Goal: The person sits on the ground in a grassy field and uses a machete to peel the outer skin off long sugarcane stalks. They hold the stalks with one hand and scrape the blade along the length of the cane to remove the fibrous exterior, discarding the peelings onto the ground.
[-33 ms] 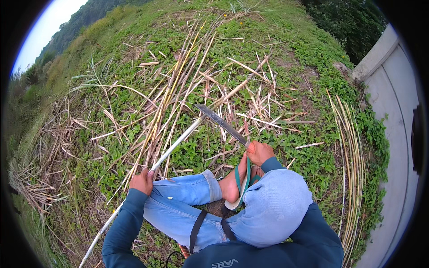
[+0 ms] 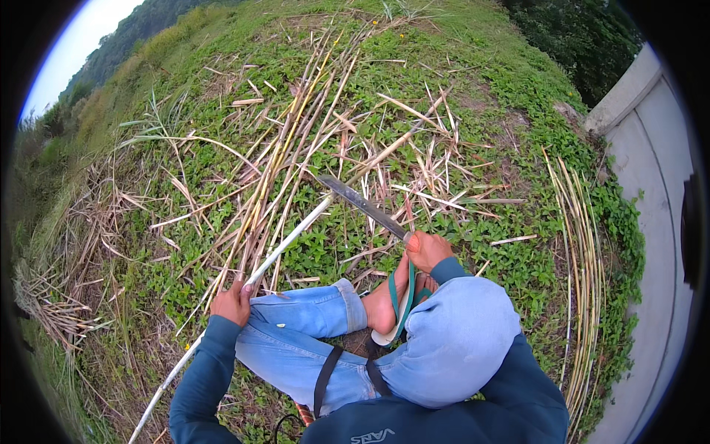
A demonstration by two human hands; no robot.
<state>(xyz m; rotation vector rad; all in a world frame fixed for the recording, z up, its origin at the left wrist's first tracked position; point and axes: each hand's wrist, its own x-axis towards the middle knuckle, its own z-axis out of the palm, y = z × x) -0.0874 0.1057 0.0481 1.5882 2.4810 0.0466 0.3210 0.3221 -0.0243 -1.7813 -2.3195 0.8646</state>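
Observation:
My left hand (image 2: 232, 302) is closed around a long, thin cane stalk (image 2: 287, 241) beside my left knee. The stalk slants from the lower left up and away to the right. Its near part is pale and smooth, while the part beyond the blade is brown and husk-covered. In my right hand (image 2: 429, 251) is the handle of a machete (image 2: 364, 206), mostly covered by my fingers. The dark blade points up and left, lying across the stalk where the pale part meets the brown.
A bundle of uncut stalks (image 2: 296, 140) lies beyond my left knee. Dry husk strips (image 2: 425, 174) litter the grass ahead. Another row of thin stalks (image 2: 580, 274) lies on the right, near a concrete wall (image 2: 654, 170). My sandalled foot (image 2: 384, 311) is close below the blade.
My left hand has shifted slightly left, the stalk with it. The machete blade has moved a little to the left and toward me.

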